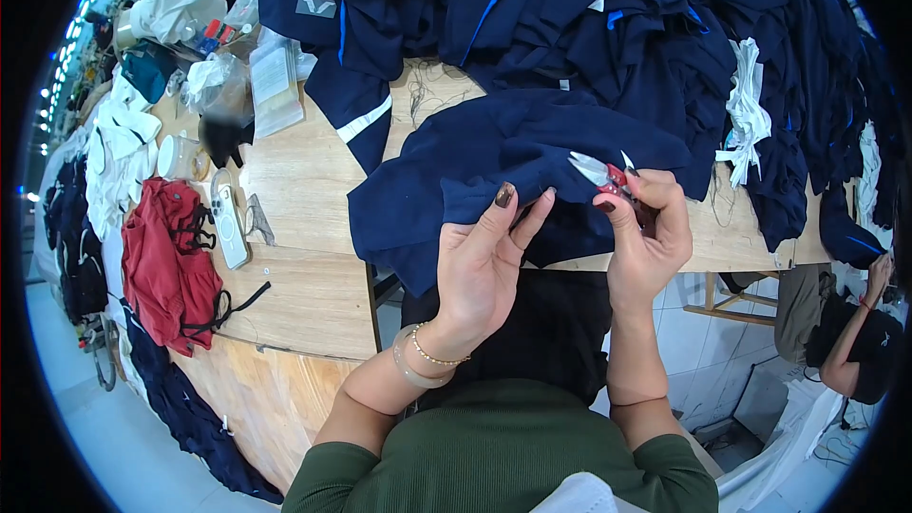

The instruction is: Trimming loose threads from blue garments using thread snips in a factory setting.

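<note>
A navy blue garment (494,157) lies on the wooden table (304,294) in front of me, its near edge hanging over the table's front. My left hand (484,261) pinches a fold of that garment between thumb and fingers. My right hand (651,233) holds small thread snips (600,174) with red handles, the metal blades pointing left over the cloth. Both hands sit close together at the table's front edge.
A large heap of navy garments with blue trim (589,9) fills the back of the table. White cloth strips (748,114) lie at right. A red garment (166,261), a phone (228,218), plastic bags (271,85) sit at left. Another person (855,342) crouches at lower right.
</note>
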Tool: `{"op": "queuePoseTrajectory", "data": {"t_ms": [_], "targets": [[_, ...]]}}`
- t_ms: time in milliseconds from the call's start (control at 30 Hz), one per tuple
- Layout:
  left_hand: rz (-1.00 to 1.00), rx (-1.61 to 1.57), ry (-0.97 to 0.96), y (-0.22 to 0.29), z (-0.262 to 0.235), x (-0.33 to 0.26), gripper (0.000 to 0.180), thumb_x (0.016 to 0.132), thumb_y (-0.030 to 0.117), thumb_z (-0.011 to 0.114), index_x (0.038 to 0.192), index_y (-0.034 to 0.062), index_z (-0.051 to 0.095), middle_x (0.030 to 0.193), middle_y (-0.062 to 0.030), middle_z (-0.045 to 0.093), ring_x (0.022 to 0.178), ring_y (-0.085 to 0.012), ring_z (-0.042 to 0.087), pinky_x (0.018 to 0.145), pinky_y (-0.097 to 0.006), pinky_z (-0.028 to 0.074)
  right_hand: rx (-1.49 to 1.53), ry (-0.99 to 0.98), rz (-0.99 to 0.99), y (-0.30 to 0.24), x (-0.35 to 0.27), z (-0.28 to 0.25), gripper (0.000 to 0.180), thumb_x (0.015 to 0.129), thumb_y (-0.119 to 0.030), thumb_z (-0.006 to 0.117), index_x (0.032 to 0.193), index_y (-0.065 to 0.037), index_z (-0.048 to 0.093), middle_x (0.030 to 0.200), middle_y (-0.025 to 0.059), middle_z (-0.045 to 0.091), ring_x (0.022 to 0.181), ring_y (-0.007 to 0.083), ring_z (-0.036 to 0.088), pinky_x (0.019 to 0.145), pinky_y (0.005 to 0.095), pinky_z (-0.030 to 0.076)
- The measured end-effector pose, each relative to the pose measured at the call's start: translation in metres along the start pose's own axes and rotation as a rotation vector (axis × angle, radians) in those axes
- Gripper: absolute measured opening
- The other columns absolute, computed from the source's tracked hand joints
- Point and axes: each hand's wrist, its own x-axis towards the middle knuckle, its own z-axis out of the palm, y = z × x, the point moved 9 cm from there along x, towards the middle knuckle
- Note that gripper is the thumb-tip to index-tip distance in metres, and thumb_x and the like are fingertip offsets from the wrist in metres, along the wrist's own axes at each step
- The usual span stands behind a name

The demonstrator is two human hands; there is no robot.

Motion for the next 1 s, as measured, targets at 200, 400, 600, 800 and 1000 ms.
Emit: {"op": "queuePoseTrajectory", "data": {"t_ms": [200,400,600,800,1000], "targets": [[0.005,-0.027,-0.017,0.001,0.002,0.0,0.023,0.099,0.011,0.051,0.108,-0.0055,0.064,0.114,-0.0134,0.066,0.111,-0.0255,0.062,0.102,-0.035,0.047,-0.155,-0.167,-0.145,-0.011,-0.006,0.012,0.026,0.074,-0.005,0.079,0.088,0.003,0.059,0.085,0.0078,0.059,0.074,0.0107,0.052,0.063,0.0202,0.042],[-0.001,-0.061,-0.049,-0.002,0.004,0.0,0.023,0.099,0.011,0.051,0.107,-0.0057,0.064,0.113,-0.0136,0.066,0.109,-0.0238,0.063,0.102,-0.035,0.048,-0.198,-0.177,-0.254,-0.022,-0.002,0.021,0.027,0.072,-0.007,0.08,0.086,0.003,0.059,0.082,0.0088,0.06,0.073,0.0135,0.051,0.063,0.0214,0.041],[0.001,-0.06,-0.041,0.003,0.009,-0.002,0.025,0.1,0.013,0.049,0.107,-0.0057,0.063,0.113,-0.0134,0.066,0.109,-0.024,0.063,0.102,-0.036,0.047,-0.177,-0.109,-0.186,-0.013,-0.002,0.01,0.027,0.071,-0.006,0.081,0.084,0.002,0.058,0.082,0.0094,0.061,0.071,0.0162,0.051,0.064,0.0242,0.041],[-0.164,-0.101,0.088,-0.007,0.001,-0.001,0.026,0.1,0.016,0.045,0.105,-0.0019,0.063,0.111,-0.0132,0.066,0.11,-0.0248,0.061,0.105,-0.037,0.045,-0.221,-0.11,-0.299,-0.022,-0.004,0.007,0.029,0.065,-0.011,0.084,0.079,-0.002,0.061,0.078,0.0093,0.062,0.068,0.0215,0.052,0.058,0.029,0.04],[-0.178,-0.11,0.075,-0.011,0.0,-0.002,0.024,0.099,0.017,0.046,0.103,0.0,0.063,0.113,-0.0128,0.065,0.109,-0.0243,0.061,0.104,-0.037,0.045,-0.242,-0.122,-0.339,-0.028,-0.005,0.014,0.029,0.065,-0.013,0.083,0.079,-0.002,0.06,0.079,0.0095,0.063,0.067,0.0219,0.052,0.057,0.0291,0.04]]}}
